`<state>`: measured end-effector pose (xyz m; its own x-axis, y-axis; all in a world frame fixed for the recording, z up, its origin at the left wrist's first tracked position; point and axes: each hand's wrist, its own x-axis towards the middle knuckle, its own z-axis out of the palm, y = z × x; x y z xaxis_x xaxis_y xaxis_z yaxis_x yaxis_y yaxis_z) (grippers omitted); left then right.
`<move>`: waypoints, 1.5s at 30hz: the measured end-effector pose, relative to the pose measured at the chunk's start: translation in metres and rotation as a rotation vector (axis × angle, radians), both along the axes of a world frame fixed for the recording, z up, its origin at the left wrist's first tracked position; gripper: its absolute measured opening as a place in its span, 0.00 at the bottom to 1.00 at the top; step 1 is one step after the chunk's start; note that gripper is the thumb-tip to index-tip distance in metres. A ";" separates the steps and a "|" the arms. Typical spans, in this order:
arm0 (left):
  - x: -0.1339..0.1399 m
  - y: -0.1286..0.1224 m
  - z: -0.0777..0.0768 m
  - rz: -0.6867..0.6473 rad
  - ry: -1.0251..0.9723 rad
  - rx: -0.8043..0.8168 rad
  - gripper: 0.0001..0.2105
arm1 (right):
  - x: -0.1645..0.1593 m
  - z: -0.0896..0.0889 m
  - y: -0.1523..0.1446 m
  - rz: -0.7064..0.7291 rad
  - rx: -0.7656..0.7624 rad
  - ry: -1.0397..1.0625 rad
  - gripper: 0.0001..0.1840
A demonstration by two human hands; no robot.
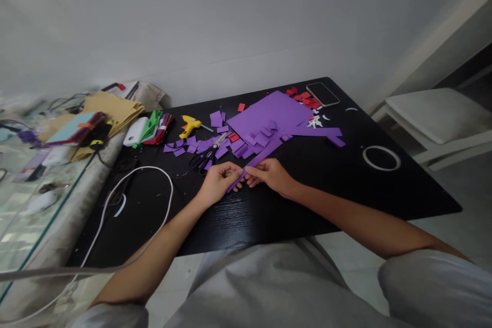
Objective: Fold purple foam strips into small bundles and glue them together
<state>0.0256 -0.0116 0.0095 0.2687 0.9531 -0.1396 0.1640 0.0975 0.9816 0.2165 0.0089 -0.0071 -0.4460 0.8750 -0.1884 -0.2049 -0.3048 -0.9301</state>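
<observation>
A long, narrow purple paper strip (263, 155) runs slantwise between my hands over the black table. My left hand (222, 179) pinches it near its lower end, thumb on top. Close beside, my right hand (272, 174) grips the same strip between thumb and fingers. Black-handled scissors (208, 156) lie partly spread just beyond my left hand. Many small purple paper pieces (242, 149) are scattered behind the strip, some of them on a large purple sheet (257, 113).
A yellow glue gun (190, 125) lies at the back left, near folded green and red sheets (156, 128). At the right are a phone (323, 95), red scraps (305, 98) and a white ring (382, 158). A white cable (171, 189) loops by my left forearm.
</observation>
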 end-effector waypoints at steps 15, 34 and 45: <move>-0.003 0.002 0.004 0.016 0.011 -0.028 0.16 | 0.002 0.001 0.006 -0.076 0.065 -0.011 0.24; 0.001 0.000 0.003 0.014 -0.020 0.001 0.16 | 0.001 0.001 0.001 -0.006 0.036 -0.005 0.25; -0.001 0.001 0.007 0.035 -0.037 0.002 0.15 | 0.003 0.004 0.004 -0.058 0.065 0.004 0.24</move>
